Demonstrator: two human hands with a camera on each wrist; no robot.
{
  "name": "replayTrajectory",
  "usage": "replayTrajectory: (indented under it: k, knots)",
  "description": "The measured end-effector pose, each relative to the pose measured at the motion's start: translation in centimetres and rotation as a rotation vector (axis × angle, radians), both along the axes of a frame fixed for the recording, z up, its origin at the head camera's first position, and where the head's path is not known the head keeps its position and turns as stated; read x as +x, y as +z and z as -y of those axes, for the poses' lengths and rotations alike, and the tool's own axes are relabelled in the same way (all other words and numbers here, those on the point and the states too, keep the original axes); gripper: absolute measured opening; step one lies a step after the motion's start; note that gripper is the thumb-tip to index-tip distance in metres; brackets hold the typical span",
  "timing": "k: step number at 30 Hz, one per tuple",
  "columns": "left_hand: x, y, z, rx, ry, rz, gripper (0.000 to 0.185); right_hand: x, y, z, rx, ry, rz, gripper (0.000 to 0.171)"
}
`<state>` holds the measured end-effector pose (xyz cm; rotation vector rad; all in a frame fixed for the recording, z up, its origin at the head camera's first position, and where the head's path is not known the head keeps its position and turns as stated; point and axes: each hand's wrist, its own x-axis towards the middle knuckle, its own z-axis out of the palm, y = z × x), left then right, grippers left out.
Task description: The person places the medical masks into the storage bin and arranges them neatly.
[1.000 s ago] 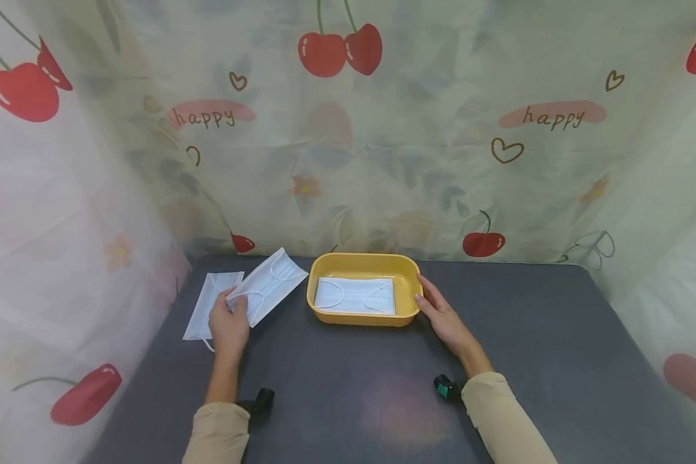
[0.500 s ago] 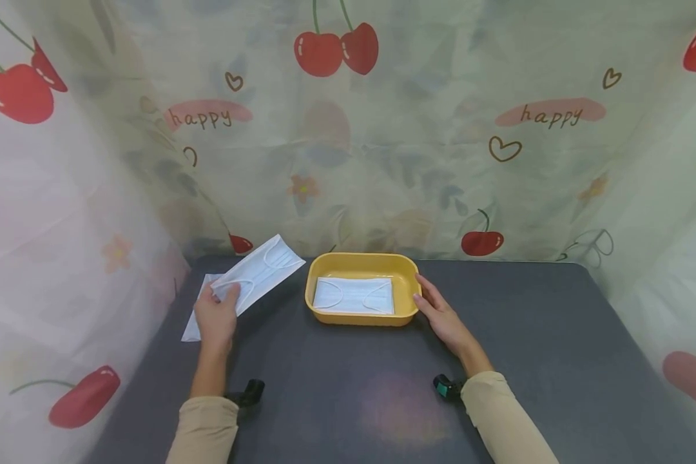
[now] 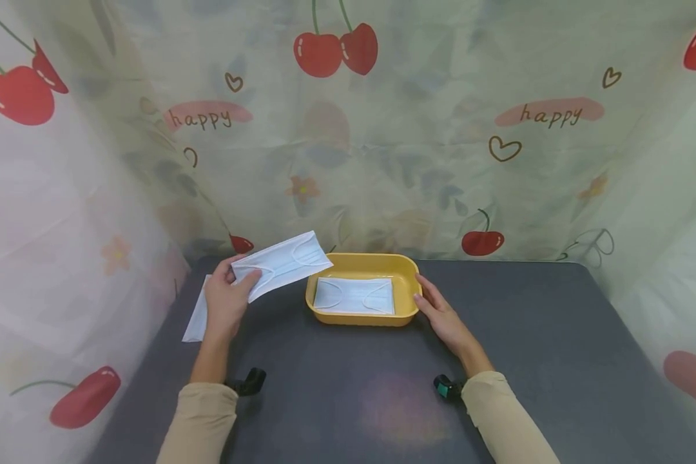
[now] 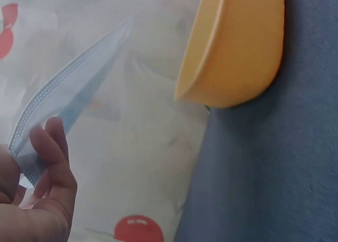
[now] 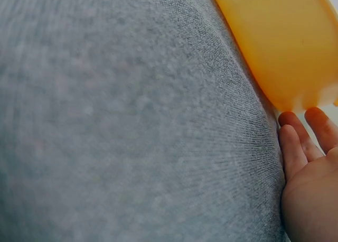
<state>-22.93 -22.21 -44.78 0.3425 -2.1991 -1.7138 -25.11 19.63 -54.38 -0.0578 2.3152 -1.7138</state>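
A pale blue face mask (image 3: pixel 287 261) is pinched at its near left corner by my left hand (image 3: pixel 225 303), raised above the table. Its far corner overlaps the left rim of a yellow plastic tray (image 3: pixel 371 261) in the head view. Inside that tray lies another mask (image 3: pixel 354 295), flat with its ear loops up. My right hand (image 3: pixel 443 319) rests with extended fingers against the tray's right side; the right wrist view has the fingertips (image 5: pixel 316 115) at its wall. Partly hidden behind the left hand, a further mask (image 3: pixel 196 320) lies on the table.
The dark grey table (image 3: pixel 528 322) ends at a printed curtain (image 3: pixel 383 180) along the back, with curtain on both sides too. Small black devices (image 3: pixel 448 387) are strapped at each wrist, below the beige sleeves.
The left hand first drew the pinched mask up and left, then swung it right, its far end now over the tray's left rim. Right hand and tray have stayed in place.
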Motion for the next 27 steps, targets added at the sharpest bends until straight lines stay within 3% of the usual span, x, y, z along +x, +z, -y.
replayTrajectory:
  k: [10,19,27]
  knots:
    - [-1.3,1.4,-1.6,0.004,-0.2,0.0,0.045,-0.1,-0.2,-0.1,-0.008,0.0,-0.008,0.062]
    - [-1.7,1.8,-2.6,0.044,-0.294,0.098,0.049,-0.2,-0.2,-0.1,-0.015,-0.001,-0.007,0.062]
    - [-2.2,1.9,-3.5,0.073,-0.38,0.117,0.049,-0.2,-0.1,-0.2,-0.012,-0.001,-0.002,0.062]
